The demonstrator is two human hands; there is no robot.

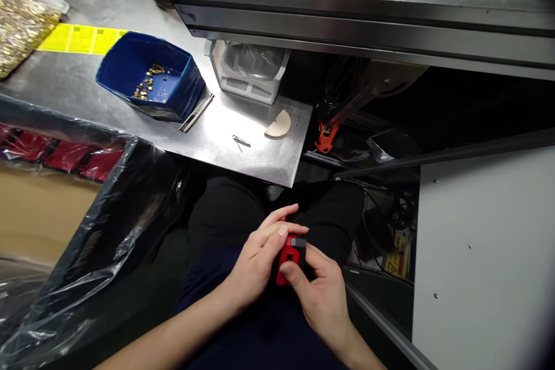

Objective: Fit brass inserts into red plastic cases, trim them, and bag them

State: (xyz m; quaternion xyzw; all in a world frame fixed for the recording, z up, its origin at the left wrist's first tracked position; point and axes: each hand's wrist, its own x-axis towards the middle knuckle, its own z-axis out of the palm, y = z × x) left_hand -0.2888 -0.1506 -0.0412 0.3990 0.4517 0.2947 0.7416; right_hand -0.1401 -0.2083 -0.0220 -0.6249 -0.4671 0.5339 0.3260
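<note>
Above my lap, both hands are closed around a small red and black plastic part (289,253). My left hand (260,251) grips it from the left, its thumb along the top and its fingers over the far end. On the right side, my right hand (323,283) holds the same part, the thumb pressing on its near red face. Fingers cover much of the part, so its full shape is hidden. Beyond my knees, the metal table (277,163) carries a nail clipper (241,141), a pale half-round piece (278,125) and a silver cutter knife (197,112).
A blue bin (180,92) with small brass pieces stands on the table beside a grey bin (247,92) holding a clear bag. Bags of brass pieces (26,29) lie far left. A plastic-lined box (125,185) with red parts is at left; a white panel (485,254) stands right.
</note>
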